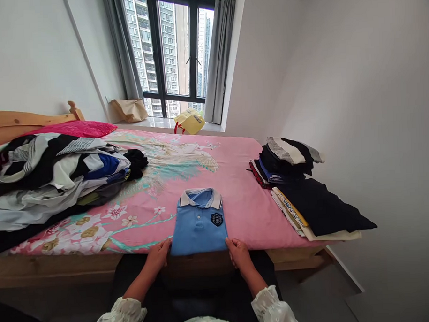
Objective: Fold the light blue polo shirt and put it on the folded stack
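Observation:
A light blue polo shirt (199,234) lies folded into a neat rectangle near the bed's front edge, its white collar facing away from me and a dark badge on its right side. At its lower left corner, my left hand (158,258) pinches the edge with thumb and fingers. My right hand (240,255) holds the opposite lower corner in the same way. The undersides of the fingers are partly hidden.
On the left of the bed (235,155) is a loose heap of clothes (70,170). Folded stacks sit at the right, with a black garment (321,206) on the nearer one. A paper bag (130,110) and a yellow bag (189,121) are by the window.

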Tool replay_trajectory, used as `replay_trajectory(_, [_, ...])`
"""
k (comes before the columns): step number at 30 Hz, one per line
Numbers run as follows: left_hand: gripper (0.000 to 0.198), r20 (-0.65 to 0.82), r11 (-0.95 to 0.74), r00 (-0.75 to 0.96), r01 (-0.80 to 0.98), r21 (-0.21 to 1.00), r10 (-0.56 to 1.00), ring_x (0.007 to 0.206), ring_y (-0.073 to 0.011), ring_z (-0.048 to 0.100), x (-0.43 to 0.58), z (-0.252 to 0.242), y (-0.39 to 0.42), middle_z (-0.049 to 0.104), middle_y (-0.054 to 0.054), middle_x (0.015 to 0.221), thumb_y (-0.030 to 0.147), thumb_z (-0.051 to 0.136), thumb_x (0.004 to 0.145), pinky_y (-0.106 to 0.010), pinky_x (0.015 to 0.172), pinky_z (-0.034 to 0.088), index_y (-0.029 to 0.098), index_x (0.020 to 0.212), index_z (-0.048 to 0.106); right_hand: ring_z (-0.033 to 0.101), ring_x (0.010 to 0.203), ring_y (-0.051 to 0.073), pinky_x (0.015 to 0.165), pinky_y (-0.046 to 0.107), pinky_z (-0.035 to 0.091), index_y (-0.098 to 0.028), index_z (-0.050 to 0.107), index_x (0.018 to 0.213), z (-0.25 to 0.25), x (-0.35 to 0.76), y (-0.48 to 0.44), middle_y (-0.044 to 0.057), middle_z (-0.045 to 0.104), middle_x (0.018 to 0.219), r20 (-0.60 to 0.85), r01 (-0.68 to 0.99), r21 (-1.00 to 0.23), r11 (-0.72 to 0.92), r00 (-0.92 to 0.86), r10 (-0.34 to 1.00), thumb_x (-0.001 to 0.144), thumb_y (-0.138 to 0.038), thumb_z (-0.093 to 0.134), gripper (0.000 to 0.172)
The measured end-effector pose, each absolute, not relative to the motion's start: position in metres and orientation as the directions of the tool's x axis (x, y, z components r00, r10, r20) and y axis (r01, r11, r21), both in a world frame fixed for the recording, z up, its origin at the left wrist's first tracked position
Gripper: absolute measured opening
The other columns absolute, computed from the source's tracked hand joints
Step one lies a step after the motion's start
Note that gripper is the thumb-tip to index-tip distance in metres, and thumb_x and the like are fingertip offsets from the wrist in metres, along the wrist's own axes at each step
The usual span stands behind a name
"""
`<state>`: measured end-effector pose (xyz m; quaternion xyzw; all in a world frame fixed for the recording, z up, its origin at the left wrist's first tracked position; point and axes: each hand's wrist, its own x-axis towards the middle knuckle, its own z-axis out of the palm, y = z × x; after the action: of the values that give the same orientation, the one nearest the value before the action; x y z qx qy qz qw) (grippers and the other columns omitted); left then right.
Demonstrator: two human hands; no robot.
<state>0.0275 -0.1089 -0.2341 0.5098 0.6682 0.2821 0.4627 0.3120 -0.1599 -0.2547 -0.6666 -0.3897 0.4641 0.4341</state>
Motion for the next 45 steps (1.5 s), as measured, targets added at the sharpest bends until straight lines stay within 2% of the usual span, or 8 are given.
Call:
replay_trajectory(7, [0.052,-0.298,0.278,-0.008,0.383,0.881,0.954,0.038,-0.009,0.033,0.029,-0.221,-0.09,0.038,0.007,0.045,0.07,0.059,0.052,-0.023,0.04,0.022,0.02,0.062,0.05,0.036,0.044,0.01,0.04,0.023,0.026,-0.021,0.042,0.052,-0.248,0.321,-0.14,-0.005,0.036,0.04,-0.205,0.206,-0.936,-0.284,0.338,0.919,0.071,-0.055,0.058,0.042])
replay_trajectory(11, [0.058,-0.229,0.262,-0.136,0.34,0.903,0.964,0.044,-0.0107,0.039,0.029,-0.242,-0.115,0.045,0.005,0.052,0.075,0.054,0.055,-0.024,0.042,0.028,0.02,0.07,0.051,0.036,0.041,0.009,0.037,0.022,0.026,-0.019,0.047,0.06,-0.26,0.32,-0.153,-0.006,0.037,0.042,-0.223,0.165,-0.942,-0.293,0.345,0.912,0.071,-0.057,0.058,0.041])
replay_trajectory(15, [0.061,-0.424,0.461,-0.229,0.14,0.876,0.876,0.046,-0.0117,0.045,0.043,-0.268,-0.156,0.054,0.0,0.066,0.074,0.059,0.054,-0.023,0.036,0.026,0.019,0.079,0.053,0.049,0.043,0.011,0.029,0.02,0.029,-0.019,0.05,0.088,-0.272,0.312,-0.173,-0.001,0.056,0.064,-0.306,0.032,-0.938,-0.346,0.397,0.865,0.067,-0.062,0.062,0.05])
replay_trajectory(21, [0.051,-0.615,0.606,0.076,-0.303,0.736,0.785,0.073,-0.0153,0.063,0.077,-0.261,-0.161,0.063,-0.009,0.103,0.054,0.072,0.063,-0.024,0.053,0.047,0.018,0.097,0.057,0.064,0.075,0.019,0.037,0.02,0.045,-0.018,0.047,0.105,-0.259,0.294,-0.181,0.008,0.06,0.096,-0.421,-0.228,-0.906,-0.357,0.403,0.813,0.063,-0.058,0.067,0.062])
replay_trajectory(29, [0.041,-0.594,0.495,-0.117,-0.439,0.75,0.796,0.063,-0.0182,0.066,0.091,-0.257,-0.146,0.067,-0.007,0.08,0.043,0.068,0.074,-0.026,0.053,0.048,0.015,0.101,0.057,0.046,0.044,0.009,0.033,0.018,0.035,-0.016,0.052,0.075,-0.239,0.287,-0.161,-0.003,0.049,0.058,-0.409,-0.237,-0.91,-0.339,0.391,0.825,0.063,-0.047,0.069,0.037])
replay_trajectory(35, [0.018,-0.507,0.293,-0.262,-0.569,0.769,0.821,0.063,-0.0156,0.067,0.079,-0.242,-0.151,0.068,-0.003,0.085,0.022,0.058,0.082,-0.028,0.058,0.051,0.018,0.1,0.058,0.052,0.052,0.011,0.037,0.019,0.041,-0.018,0.048,0.074,-0.24,0.277,-0.179,-0.004,0.048,0.062,-0.429,-0.365,-0.873,-0.325,0.252,0.868,0.062,-0.04,0.065,0.029])
replay_trajectory(42, [0.039,-0.564,0.531,0.186,-0.651,0.543,0.804,0.065,-0.0206,0.066,0.088,-0.233,-0.179,0.07,-0.007,0.081,0.032,0.066,0.076,-0.029,0.053,0.051,0.013,0.11,0.058,0.056,0.059,0.012,0.043,0.019,0.044,-0.016,0.053,0.087,-0.237,0.246,-0.222,0.002,0.056,0.073,-0.381,-0.53,-0.757,-0.382,-0.117,0.917,0.071,-0.042,0.057,0.03])
replay_trajectory(45, [0.048,-0.522,0.502,0.202,-0.682,0.533,0.829,0.072,-0.0263,0.068,0.099,-0.23,-0.184,0.07,-0.013,0.089,0.027,0.067,0.074,-0.037,0.063,0.055,0.008,0.116,0.055,0.053,0.056,0.011,0.04,0.018,0.042,-0.015,0.056,0.087,-0.232,0.239,-0.229,0.001,0.054,0.07,-0.332,-0.525,-0.764,-0.374,-0.177,0.927,0.071,-0.04,0.058,0.03])
